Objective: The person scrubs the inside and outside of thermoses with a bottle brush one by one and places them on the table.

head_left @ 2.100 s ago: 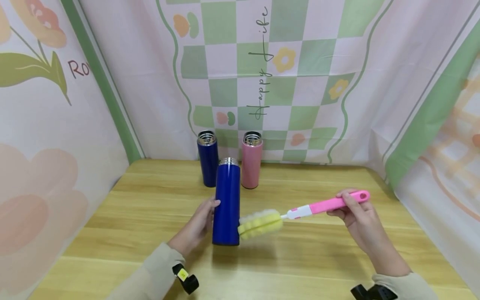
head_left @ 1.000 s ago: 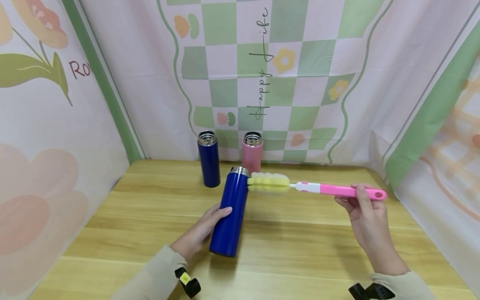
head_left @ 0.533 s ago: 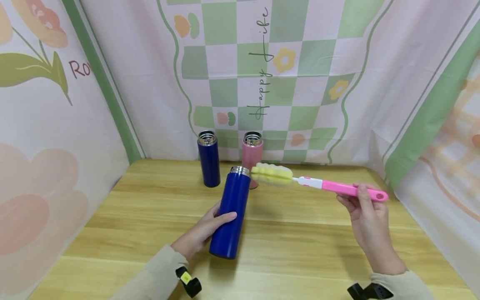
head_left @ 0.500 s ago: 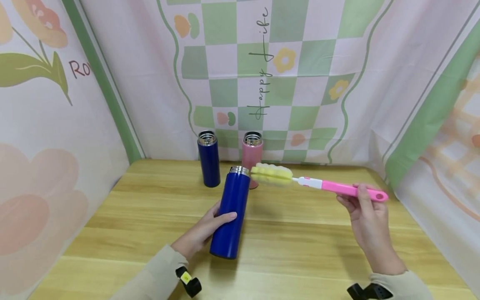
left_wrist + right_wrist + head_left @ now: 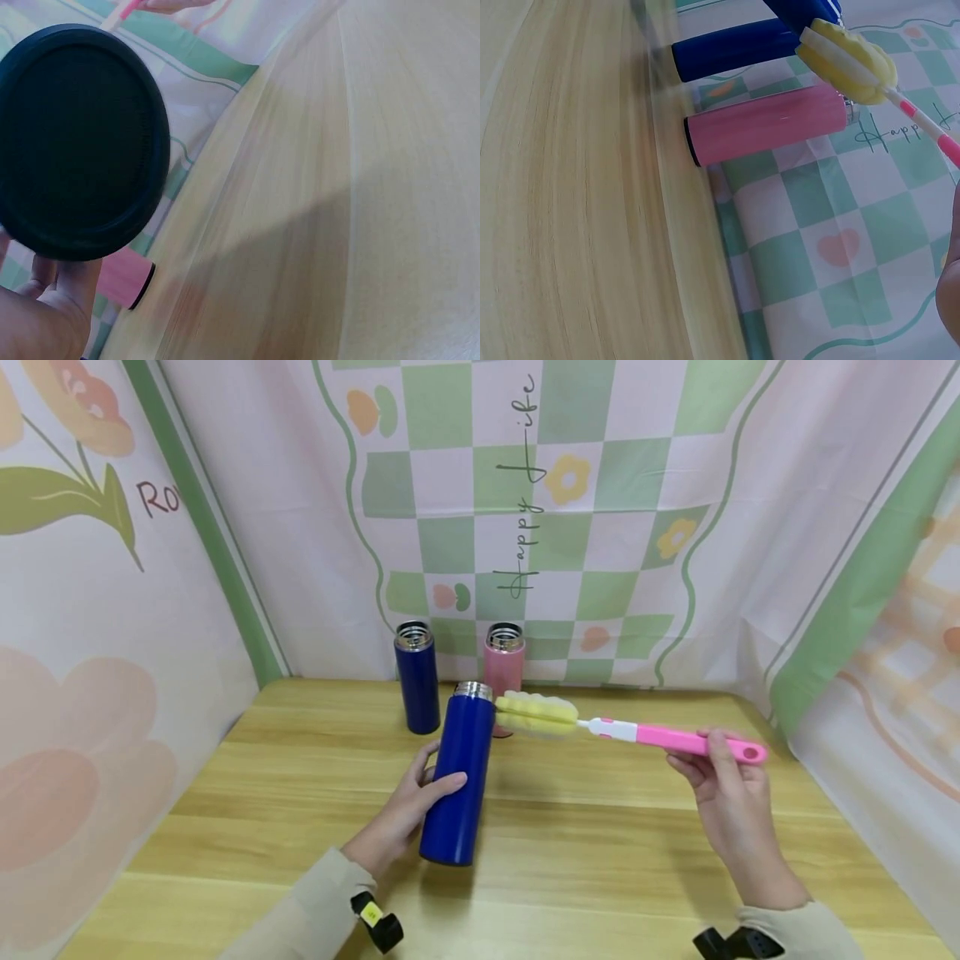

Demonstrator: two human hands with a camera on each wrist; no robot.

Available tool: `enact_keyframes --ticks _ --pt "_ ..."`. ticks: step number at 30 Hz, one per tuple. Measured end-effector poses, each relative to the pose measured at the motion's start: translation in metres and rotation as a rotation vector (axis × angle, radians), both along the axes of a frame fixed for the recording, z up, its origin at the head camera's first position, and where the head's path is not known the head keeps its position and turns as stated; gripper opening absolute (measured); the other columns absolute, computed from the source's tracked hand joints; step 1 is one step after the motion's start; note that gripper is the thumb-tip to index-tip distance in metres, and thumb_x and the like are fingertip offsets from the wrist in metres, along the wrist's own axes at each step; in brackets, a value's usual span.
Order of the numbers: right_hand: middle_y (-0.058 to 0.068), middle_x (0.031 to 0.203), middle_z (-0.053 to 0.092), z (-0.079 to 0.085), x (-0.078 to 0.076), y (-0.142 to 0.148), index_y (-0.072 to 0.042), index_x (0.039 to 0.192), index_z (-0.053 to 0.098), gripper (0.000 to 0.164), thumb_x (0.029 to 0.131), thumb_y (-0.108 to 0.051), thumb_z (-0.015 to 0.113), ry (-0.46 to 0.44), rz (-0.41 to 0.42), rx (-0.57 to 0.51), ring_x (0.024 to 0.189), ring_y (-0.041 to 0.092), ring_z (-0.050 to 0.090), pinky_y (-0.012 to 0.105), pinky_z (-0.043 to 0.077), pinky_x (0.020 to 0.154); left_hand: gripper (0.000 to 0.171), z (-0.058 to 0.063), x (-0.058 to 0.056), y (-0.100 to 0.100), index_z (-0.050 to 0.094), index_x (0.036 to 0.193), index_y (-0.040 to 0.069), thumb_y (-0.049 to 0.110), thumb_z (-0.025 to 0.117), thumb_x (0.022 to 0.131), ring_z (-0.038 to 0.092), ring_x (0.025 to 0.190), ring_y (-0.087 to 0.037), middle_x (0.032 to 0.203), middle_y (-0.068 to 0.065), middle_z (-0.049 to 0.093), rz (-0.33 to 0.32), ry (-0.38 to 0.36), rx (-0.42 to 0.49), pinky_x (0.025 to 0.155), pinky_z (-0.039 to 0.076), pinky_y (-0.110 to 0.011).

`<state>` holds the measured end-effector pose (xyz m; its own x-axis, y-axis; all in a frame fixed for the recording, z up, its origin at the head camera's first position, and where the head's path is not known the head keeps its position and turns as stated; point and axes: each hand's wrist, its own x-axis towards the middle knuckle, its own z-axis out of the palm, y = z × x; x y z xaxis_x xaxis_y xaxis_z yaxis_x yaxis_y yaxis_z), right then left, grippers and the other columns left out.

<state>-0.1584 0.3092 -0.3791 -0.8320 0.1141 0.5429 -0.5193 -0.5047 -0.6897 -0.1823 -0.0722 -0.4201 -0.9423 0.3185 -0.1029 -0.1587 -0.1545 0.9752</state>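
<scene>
My left hand (image 5: 405, 802) grips a blue thermos bottle (image 5: 459, 777), thumb across its front. The bottle leans to the right with its steel mouth up, held over the table; its black base (image 5: 82, 142) faces the left wrist view. In my right hand (image 5: 735, 802) is a bottle brush, pinched by its pink handle (image 5: 671, 740). The brush's yellow sponge head (image 5: 536, 714) lies right at the blue bottle's side, just below the neck. The right wrist view shows the sponge (image 5: 847, 61) overlapping the held bottle's upper part.
Behind the held bottle stand a darker blue thermos (image 5: 417, 685) and a pink thermos (image 5: 504, 664), both upright and lidless. The sponge partly covers the pink one. A patterned curtain (image 5: 570, 552) hangs behind the wooden table (image 5: 600, 877).
The brush has risen from the blue bottle's lower side to near its neck. The bottle has tilted right. In the last half second, both have shifted slightly left.
</scene>
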Motion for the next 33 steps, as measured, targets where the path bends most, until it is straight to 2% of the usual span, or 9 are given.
enact_keyframes --ticks 6,12,18,24,28,33 --pt "0.020 0.103 0.069 0.001 0.001 0.001 0.009 0.110 0.060 0.029 0.108 0.000 0.033 0.034 0.099 -0.035 0.093 0.026 0.071 0.033 0.056 0.084 0.069 0.000 -0.001 -0.002 0.035 0.151 0.027 0.031 0.071 0.092 0.064 0.109 -0.029 0.135 -0.017 0.056 0.032 -0.003 0.019 0.091 0.051 -0.046" --pt "0.019 0.104 0.069 0.001 0.002 0.001 0.007 0.111 0.061 0.032 0.108 0.000 0.030 0.050 0.169 -0.013 0.095 0.027 0.071 0.034 0.055 0.085 0.068 0.001 -0.003 -0.002 0.038 0.152 0.028 0.038 0.070 0.092 0.061 0.115 -0.028 0.135 -0.016 0.056 0.073 0.019 -0.016 0.096 0.049 -0.047" --pt "0.025 0.105 0.068 -0.001 0.002 0.002 0.014 0.114 0.060 0.036 0.107 0.004 0.026 0.066 0.271 -0.029 0.096 0.032 0.070 0.037 0.055 0.086 0.064 0.003 -0.005 -0.001 0.040 0.151 0.020 0.033 0.067 0.095 0.061 0.114 -0.028 0.134 -0.019 0.057 0.129 0.036 0.027 0.091 0.052 -0.045" --pt "0.019 0.104 0.070 -0.003 0.004 0.006 0.009 0.114 0.062 0.038 0.107 0.004 0.025 0.045 0.275 0.078 0.095 0.027 0.071 0.034 0.056 0.084 0.063 0.006 -0.006 -0.002 0.039 0.152 0.013 0.030 0.063 0.096 0.063 0.108 -0.025 0.128 -0.020 0.060 0.186 0.035 0.061 0.085 0.054 -0.040" --pt "0.020 0.105 0.069 -0.005 0.003 0.010 0.013 0.116 0.060 0.039 0.106 0.007 0.022 0.059 0.331 0.093 0.095 0.028 0.071 0.034 0.056 0.084 0.061 0.007 -0.005 -0.005 0.039 0.152 0.012 0.029 0.059 0.098 0.064 0.106 -0.025 0.126 -0.018 0.062 0.191 0.029 0.079 0.084 0.054 -0.039" --pt "0.019 0.105 0.069 -0.006 0.004 0.013 0.012 0.115 0.060 0.041 0.106 0.008 0.021 0.059 0.352 0.137 0.094 0.027 0.071 0.033 0.056 0.084 0.062 0.004 -0.005 -0.007 0.034 0.154 0.011 0.030 0.054 0.099 0.064 0.109 -0.028 0.131 -0.019 0.060 0.152 0.034 0.113 0.088 0.052 -0.042"
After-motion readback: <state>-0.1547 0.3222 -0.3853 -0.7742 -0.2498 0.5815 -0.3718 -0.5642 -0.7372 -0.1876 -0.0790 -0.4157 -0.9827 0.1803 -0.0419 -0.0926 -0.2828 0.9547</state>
